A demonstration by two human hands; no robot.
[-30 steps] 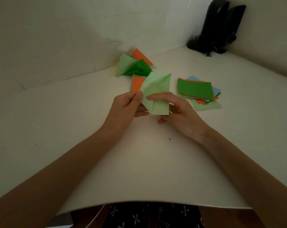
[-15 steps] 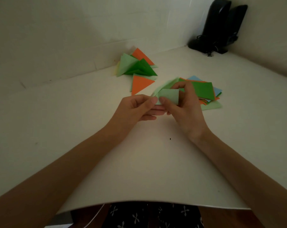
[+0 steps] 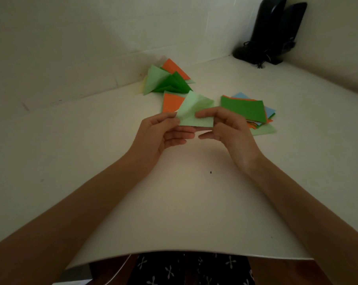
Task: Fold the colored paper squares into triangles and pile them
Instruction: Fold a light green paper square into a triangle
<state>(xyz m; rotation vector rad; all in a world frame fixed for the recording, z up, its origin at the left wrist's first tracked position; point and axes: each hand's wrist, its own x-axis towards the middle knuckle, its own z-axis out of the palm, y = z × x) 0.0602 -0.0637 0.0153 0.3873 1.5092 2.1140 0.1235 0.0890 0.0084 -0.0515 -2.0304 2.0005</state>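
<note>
We pinch the light-green paper (image 3: 194,112) between our left hand (image 3: 163,132) and right hand (image 3: 225,126), at twelve o'clock above the table (image 3: 184,202). Light and limp, it creases easily; hold the corners.

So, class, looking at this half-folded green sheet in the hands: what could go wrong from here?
1. The left hand and right hand pinch the sheet in the air, off the table; corners may slip and the crease go crooked.
2. The pile lies loose, flaps sprung open; another triangle could slide off.
</note>
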